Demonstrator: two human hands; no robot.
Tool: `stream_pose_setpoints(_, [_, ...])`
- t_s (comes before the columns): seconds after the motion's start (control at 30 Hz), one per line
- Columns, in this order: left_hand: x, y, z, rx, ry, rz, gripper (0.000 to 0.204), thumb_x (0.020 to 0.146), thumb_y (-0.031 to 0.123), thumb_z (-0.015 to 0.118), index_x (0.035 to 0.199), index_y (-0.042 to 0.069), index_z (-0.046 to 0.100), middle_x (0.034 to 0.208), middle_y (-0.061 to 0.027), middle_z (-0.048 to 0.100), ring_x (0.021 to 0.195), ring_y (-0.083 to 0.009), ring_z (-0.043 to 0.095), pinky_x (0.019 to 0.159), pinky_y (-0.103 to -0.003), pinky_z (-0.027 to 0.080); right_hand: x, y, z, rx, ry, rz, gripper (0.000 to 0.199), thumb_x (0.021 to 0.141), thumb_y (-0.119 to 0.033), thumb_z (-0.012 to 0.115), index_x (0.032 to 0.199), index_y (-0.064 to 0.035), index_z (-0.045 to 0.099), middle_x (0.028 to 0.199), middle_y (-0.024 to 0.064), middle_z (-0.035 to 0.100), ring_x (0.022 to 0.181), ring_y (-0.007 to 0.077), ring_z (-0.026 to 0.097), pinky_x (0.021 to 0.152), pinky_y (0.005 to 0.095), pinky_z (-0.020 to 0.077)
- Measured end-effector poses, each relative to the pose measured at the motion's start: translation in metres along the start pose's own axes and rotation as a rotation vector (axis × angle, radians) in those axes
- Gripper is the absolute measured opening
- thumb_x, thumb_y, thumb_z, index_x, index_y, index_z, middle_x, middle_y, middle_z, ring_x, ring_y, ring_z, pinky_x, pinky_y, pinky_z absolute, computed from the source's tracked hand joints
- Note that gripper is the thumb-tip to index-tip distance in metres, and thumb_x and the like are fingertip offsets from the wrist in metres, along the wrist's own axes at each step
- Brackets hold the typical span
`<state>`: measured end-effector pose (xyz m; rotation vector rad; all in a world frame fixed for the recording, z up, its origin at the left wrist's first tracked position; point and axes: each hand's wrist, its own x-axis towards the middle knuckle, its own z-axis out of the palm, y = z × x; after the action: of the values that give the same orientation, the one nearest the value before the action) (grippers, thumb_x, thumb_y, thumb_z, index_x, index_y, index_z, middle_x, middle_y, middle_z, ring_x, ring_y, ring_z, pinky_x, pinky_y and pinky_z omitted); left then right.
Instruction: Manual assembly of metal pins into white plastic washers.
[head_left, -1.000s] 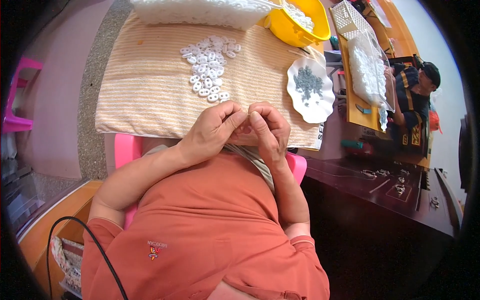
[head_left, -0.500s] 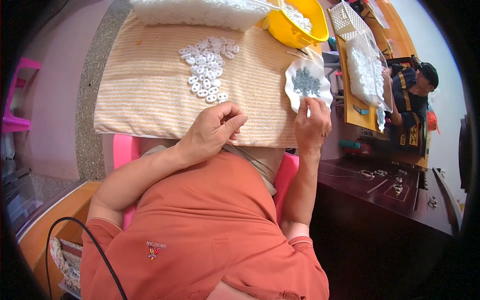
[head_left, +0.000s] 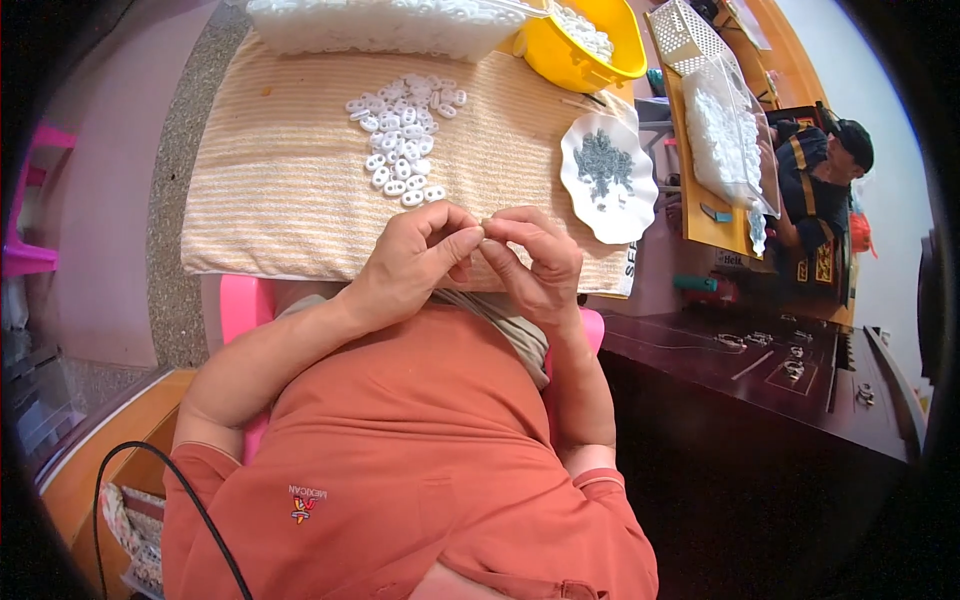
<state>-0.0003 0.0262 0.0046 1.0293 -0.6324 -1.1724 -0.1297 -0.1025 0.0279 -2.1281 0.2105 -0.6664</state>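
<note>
Over the near edge of the striped towel, my two hands meet fingertip to fingertip. My left hand is closed, thumb against bent fingers; whatever it holds is hidden. My right hand pinches with thumb and forefinger beside the left fingertips, and what sits in that pinch is too small to name. Just beyond my left hand lies a loose heap of white oval plastic pieces, each with two holes. Right of my hands stands a white scalloped dish holding small grey pieces.
At the far edge stand a clear bin of white pieces and a yellow basket. On the right, a person in dark clothing sits by another table with a clear container. A dark wooden surface lies at lower right.
My right hand has moved left from the scalloped dish to my left hand, fingertips now meeting. My left hand stays closed in about the same place.
</note>
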Motion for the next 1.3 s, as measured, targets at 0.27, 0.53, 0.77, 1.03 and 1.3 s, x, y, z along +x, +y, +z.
stream_pose_setpoints(0.27, [0.001, -0.002, -0.002, -0.090, -0.003, -0.070, 0.018, 0.096, 0.018, 0.057, 0.102, 0.001, 0.060, 0.085, 0.0013, 0.059, 0.071, -0.0037, 0.056, 0.065, -0.018, 0.051, -0.009, 0.014, 0.010, 0.201, 0.106, 0.132, 0.011, 0.082, 0.005, 0.066, 0.092, 0.0015, 0.063, 0.085, 0.0098, 0.063, 0.076, 0.0167, 0.062, 0.068, 0.0262, 0.0482])
stream_pose_setpoints(0.53, [0.003, 0.000, -0.001, -0.174, 0.052, -0.117, 0.021, 0.093, 0.010, 0.059, 0.111, 0.000, 0.060, 0.092, -0.0031, 0.064, 0.076, -0.0057, 0.061, 0.067, -0.021, 0.054, -0.014, 0.023, 0.009, 0.444, 0.172, 0.325, 0.008, 0.091, -0.002, 0.061, 0.095, 0.0044, 0.060, 0.091, 0.0052, 0.060, 0.077, 0.0095, 0.060, 0.069, 0.0209, 0.0475])
stream_pose_setpoints(0.77, [0.001, 0.007, -0.003, -0.216, 0.084, -0.221, 0.022, 0.090, 0.005, 0.061, 0.111, -0.002, 0.060, 0.093, -0.0064, 0.066, 0.080, -0.0101, 0.064, 0.075, -0.024, 0.055, -0.014, 0.028, 0.009, 0.445, 0.175, 0.364, 0.010, 0.091, -0.006, 0.062, 0.093, 0.0034, 0.061, 0.085, 0.0026, 0.060, 0.073, 0.0081, 0.059, 0.067, 0.0203, 0.0472])
stream_pose_setpoints(1.03, [0.003, -0.001, -0.005, -0.206, 0.092, -0.152, 0.016, 0.089, 0.005, 0.063, 0.103, -0.002, 0.065, 0.088, -0.0060, 0.067, 0.078, -0.0111, 0.064, 0.072, -0.024, 0.055, -0.014, 0.031, 0.008, 0.483, 0.157, 0.377, 0.012, 0.092, -0.008, 0.062, 0.095, 0.0028, 0.061, 0.084, 0.0019, 0.060, 0.072, 0.0073, 0.058, 0.066, 0.0201, 0.0469])
stream_pose_setpoints(1.3, [0.003, -0.001, -0.007, -0.257, 0.043, -0.170, 0.017, 0.088, 0.005, 0.064, 0.105, 0.001, 0.064, 0.088, -0.0061, 0.067, 0.079, -0.0104, 0.064, 0.072, -0.023, 0.056, -0.014, 0.030, 0.009, 0.473, 0.168, 0.390, 0.013, 0.091, -0.010, 0.063, 0.095, 0.0025, 0.061, 0.085, 0.0020, 0.061, 0.072, 0.0075, 0.059, 0.066, 0.0200, 0.0471])
